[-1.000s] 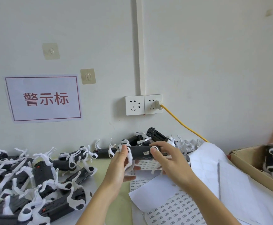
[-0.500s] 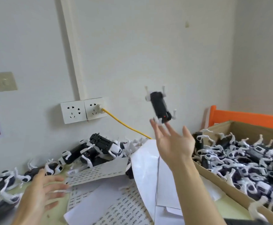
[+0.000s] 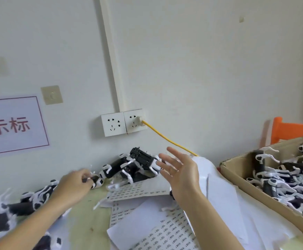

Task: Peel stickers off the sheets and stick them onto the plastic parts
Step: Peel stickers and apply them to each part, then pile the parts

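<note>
Pinching a black-and-white plastic part (image 3: 94, 181), left hand (image 3: 73, 184); right hand (image 3: 180, 172) fingers spread (wall sign (image 3: 12, 125) reading "示标").

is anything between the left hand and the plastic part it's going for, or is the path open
Nothing visible is in the way: the left hand is already at a black-and-white plastic part at the edge of the pile by the wall, fingers curled on it. The right hand hangs open above the sticker sheets, off to the side.
</note>
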### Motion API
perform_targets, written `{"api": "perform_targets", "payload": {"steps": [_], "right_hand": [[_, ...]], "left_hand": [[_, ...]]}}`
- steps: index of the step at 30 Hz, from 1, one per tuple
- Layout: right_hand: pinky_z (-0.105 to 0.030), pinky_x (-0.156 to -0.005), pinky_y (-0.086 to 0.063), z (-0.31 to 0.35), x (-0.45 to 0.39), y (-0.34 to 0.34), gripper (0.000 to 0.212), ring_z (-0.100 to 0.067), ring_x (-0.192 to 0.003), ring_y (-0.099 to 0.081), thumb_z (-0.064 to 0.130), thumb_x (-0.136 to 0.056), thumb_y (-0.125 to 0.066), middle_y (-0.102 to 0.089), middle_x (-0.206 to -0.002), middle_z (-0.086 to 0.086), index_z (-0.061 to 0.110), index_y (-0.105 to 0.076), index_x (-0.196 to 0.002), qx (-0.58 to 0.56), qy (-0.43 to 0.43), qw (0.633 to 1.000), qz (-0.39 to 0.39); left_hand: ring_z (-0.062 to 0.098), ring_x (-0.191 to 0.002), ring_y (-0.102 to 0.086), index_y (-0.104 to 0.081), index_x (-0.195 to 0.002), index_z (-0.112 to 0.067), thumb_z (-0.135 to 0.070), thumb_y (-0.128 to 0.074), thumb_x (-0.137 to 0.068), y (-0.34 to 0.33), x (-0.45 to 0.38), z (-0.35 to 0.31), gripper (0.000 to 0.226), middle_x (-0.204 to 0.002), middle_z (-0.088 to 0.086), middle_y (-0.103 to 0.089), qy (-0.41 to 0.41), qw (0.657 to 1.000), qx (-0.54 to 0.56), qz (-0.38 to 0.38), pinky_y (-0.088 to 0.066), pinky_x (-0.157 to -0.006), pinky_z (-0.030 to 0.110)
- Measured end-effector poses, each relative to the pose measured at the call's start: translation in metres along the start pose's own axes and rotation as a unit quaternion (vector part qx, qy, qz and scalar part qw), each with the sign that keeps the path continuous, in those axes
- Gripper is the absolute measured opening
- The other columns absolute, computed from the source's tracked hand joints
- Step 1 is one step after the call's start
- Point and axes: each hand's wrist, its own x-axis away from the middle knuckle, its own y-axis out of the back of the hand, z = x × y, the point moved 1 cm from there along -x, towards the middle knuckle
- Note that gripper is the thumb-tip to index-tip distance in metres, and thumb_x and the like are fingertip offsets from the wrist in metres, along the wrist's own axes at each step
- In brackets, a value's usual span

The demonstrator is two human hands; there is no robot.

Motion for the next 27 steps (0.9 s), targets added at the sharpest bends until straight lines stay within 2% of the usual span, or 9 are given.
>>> {"api": "perform_targets", "payload": {"steps": [5, 8, 11, 13, 16, 19, 21, 23, 27], "right_hand": [[-0.030, -0.068, -0.051, -0.015, -0.002, -0.007, 0.030, -0.021, -0.079, -0.072, 0.024, -0.101, -0.044, -0.078, -0.096, -0.009, 0.019, -0.072, -0.110, 0.118, 0.006, 0.992, 0.034], [-0.031, -0.068, -0.050, -0.020, -0.004, -0.009, 0.029, -0.019, -0.078, -0.072, 0.025, -0.101, -0.045, -0.078, -0.092, -0.006, 0.022, -0.073, -0.108, 0.156, 0.012, 0.987, 0.039], [-0.031, -0.067, -0.049, -0.023, -0.005, -0.012, 0.030, -0.017, -0.074, -0.071, 0.025, -0.102, -0.044, -0.078, -0.087, -0.003, 0.022, -0.073, -0.108, 0.174, 0.015, 0.984, 0.047], [-0.031, -0.066, -0.049, -0.027, -0.006, -0.013, 0.030, -0.015, -0.072, -0.070, 0.024, -0.102, -0.043, -0.078, -0.085, -0.002, 0.022, -0.072, -0.107, 0.185, 0.015, 0.981, 0.051], [-0.031, -0.065, -0.049, -0.031, -0.006, -0.012, 0.031, -0.014, -0.069, -0.069, 0.023, -0.102, -0.042, -0.078, -0.084, -0.002, 0.023, -0.072, -0.106, 0.203, 0.020, 0.977, 0.057], [-0.030, -0.063, -0.049, -0.035, -0.007, -0.011, 0.031, -0.013, -0.066, -0.069, 0.022, -0.102, -0.042, -0.078, -0.085, -0.004, 0.024, -0.073, -0.104, 0.211, 0.024, 0.975, 0.066], [-0.030, -0.062, -0.048, -0.037, -0.008, -0.011, 0.032, -0.014, -0.066, -0.069, 0.022, -0.102, -0.042, -0.078, -0.086, -0.004, 0.023, -0.073, -0.104, 0.216, 0.029, 0.973, 0.073], [-0.032, -0.065, -0.048, -0.038, -0.009, -0.011, 0.033, -0.015, -0.068, -0.070, 0.022, -0.102, -0.041, -0.078, -0.087, -0.004, 0.024, -0.074, -0.103, 0.227, 0.032, 0.970, 0.078], [-0.033, -0.066, -0.048, -0.041, -0.010, -0.011, 0.033, -0.019, -0.072, -0.070, 0.022, -0.101, -0.042, -0.078, -0.087, -0.004, 0.026, -0.075, -0.100, 0.238, 0.022, 0.967, 0.090]], "left_hand": [[0.037, -0.141, -0.028, -0.022, -0.152, -0.045, -0.061, -0.052, -0.087, 0.023, -0.027, 0.059, 0.072, -0.158, 0.001, -0.026, 0.100, 0.955, -0.247, 0.127, -0.032, -0.110, 0.047], [0.034, -0.133, -0.043, -0.036, -0.146, -0.033, -0.064, -0.054, -0.083, 0.027, -0.034, 0.084, 0.073, -0.149, 0.006, -0.040, 0.123, 0.933, -0.267, 0.205, -0.037, -0.109, 0.042], [0.028, -0.127, -0.044, -0.050, -0.117, -0.030, -0.057, -0.052, -0.079, 0.026, -0.039, 0.080, 0.046, -0.134, 0.000, -0.049, 0.099, 0.917, -0.341, 0.182, -0.038, -0.104, 0.045], [0.029, -0.139, -0.032, -0.029, -0.147, -0.034, -0.050, -0.059, -0.082, 0.015, -0.045, 0.068, 0.074, -0.152, -0.002, -0.033, 0.047, 0.919, -0.354, 0.167, -0.034, -0.105, 0.049], [0.030, -0.150, -0.016, -0.006, -0.159, -0.029, -0.042, -0.064, -0.090, -0.012, -0.053, 0.039, 0.091, -0.166, -0.001, -0.008, -0.053, 0.944, -0.267, 0.187, -0.027, -0.117, 0.049], [0.031, -0.136, -0.041, -0.035, -0.147, -0.013, -0.021, -0.058, -0.096, -0.037, -0.055, 0.022, 0.056, -0.150, 0.011, -0.037, -0.084, 0.945, -0.240, 0.207, -0.038, -0.107, 0.037], [0.030, -0.110, -0.055, -0.054, -0.107, -0.010, -0.003, -0.052, -0.094, -0.043, -0.051, 0.020, 0.015, -0.119, 0.010, -0.053, -0.102, 0.948, -0.259, 0.153, -0.041, -0.082, 0.029], [0.030, -0.096, -0.058, -0.051, -0.090, -0.010, 0.007, -0.049, -0.089, -0.041, -0.048, 0.022, 0.018, -0.101, 0.007, -0.046, -0.097, 0.953, -0.261, 0.122, -0.040, -0.073, 0.034], [0.031, -0.094, -0.059, -0.062, -0.099, -0.008, 0.014, -0.048, -0.083, -0.023, -0.051, 0.029, 0.030, -0.108, 0.013, -0.052, -0.058, 0.975, -0.210, 0.043, -0.046, -0.077, 0.034]]}}
